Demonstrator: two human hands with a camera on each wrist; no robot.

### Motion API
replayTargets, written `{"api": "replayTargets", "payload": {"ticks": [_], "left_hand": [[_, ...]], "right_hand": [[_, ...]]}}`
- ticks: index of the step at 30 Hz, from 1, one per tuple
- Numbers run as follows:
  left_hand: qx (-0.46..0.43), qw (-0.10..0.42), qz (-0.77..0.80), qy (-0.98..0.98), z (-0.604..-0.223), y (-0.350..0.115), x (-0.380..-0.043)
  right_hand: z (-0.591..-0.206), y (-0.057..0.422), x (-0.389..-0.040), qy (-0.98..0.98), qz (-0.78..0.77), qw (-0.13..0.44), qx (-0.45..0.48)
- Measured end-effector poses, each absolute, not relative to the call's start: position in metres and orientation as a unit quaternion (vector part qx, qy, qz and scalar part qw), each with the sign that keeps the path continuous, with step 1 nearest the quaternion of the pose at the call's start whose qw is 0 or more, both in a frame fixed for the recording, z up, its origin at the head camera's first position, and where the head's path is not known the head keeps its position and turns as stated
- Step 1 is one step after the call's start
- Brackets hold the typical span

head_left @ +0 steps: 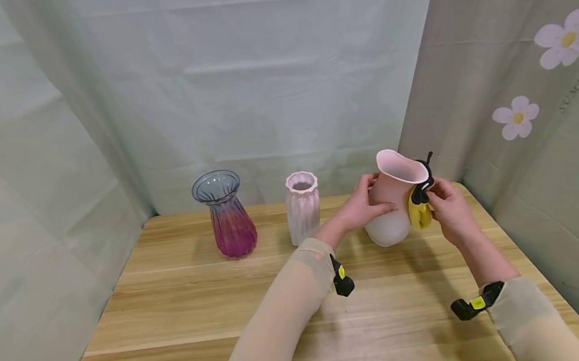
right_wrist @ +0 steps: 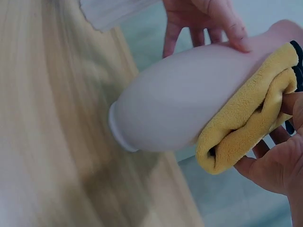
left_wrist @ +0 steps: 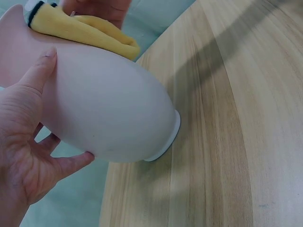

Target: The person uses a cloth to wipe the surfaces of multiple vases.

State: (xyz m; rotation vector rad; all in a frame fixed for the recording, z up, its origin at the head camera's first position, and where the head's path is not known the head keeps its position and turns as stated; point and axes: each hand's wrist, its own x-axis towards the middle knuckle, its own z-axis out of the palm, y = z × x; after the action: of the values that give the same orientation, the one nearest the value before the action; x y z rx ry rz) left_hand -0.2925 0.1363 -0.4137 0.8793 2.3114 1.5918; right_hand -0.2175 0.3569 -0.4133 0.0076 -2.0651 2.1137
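A pink-to-white vase (head_left: 389, 226) with a flared, wavy mouth leans to the right over the far right part of the table. My left hand (head_left: 357, 206) grips it around its upper body from the left, thumb on the near side. On the vase's right side lies a folded, fuzzy yellow cloth (right_wrist: 241, 118) with black trim. My right hand (head_left: 451, 212) pinches this cloth and holds it against the vase just below the rim. The white foot (left_wrist: 165, 139) of the vase is close over the wooden tabletop in the left wrist view.
A white ribbed vase (head_left: 303, 213) stands to the left of my left hand. Further left is a blue-to-purple glass vase (head_left: 233, 224). Pale curtains (head_left: 262, 92) hang behind the wooden table (head_left: 187, 313) and along both its sides.
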Motion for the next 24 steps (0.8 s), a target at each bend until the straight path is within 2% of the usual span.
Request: {"api": "replayTargets", "payload": {"ticks": [3, 12, 17, 24], "left_hand": [[0.298, 0.096, 0.535, 0.784, -0.415, 0.136, -0.293], [0.294, 0.104, 0.539, 0.783, -0.414, 0.136, -0.292], [0.292, 0.105, 0.539, 0.783, -0.413, 0.135, -0.291], [0.292, 0.105, 0.539, 0.783, -0.414, 0.135, -0.291]], "right_hand": [[-0.427, 0.358, -0.217, -0.692, 0.717, 0.078, -0.008], [-0.475, 0.362, -0.211, -0.624, 0.774, -0.018, -0.104], [-0.485, 0.358, -0.21, -0.608, 0.786, -0.006, -0.115], [-0.475, 0.356, -0.211, -0.577, 0.808, 0.008, -0.12]]}}
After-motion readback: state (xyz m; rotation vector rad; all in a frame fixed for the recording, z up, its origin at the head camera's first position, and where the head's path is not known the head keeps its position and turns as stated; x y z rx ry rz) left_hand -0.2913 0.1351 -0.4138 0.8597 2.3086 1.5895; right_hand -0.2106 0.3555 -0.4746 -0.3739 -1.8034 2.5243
